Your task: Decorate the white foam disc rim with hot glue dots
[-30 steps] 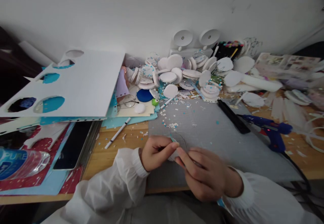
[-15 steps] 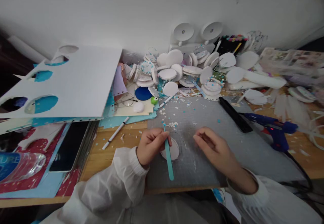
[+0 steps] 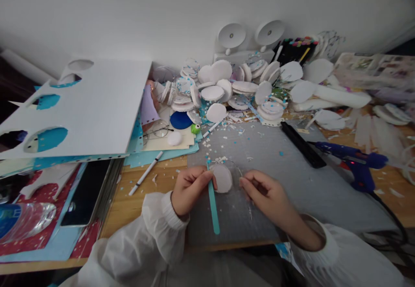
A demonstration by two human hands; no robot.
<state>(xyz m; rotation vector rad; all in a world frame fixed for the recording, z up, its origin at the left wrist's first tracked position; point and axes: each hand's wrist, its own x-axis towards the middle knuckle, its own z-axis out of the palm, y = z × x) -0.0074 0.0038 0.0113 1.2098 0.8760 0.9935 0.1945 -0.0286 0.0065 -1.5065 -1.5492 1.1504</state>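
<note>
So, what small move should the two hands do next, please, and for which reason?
Perhaps the right hand should ease the thin strand closer to the white disc: its fingertips appear to pinch the strand, which curves loosely beside the disc, while the left hand is at the disc's opposite edge, holding a slim teal item.

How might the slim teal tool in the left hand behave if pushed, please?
The teal tool is probably stiff, as it looks straight beyond the left hand; likely light, being slim; apt to slide rather than roll, since it appears flat.
</note>
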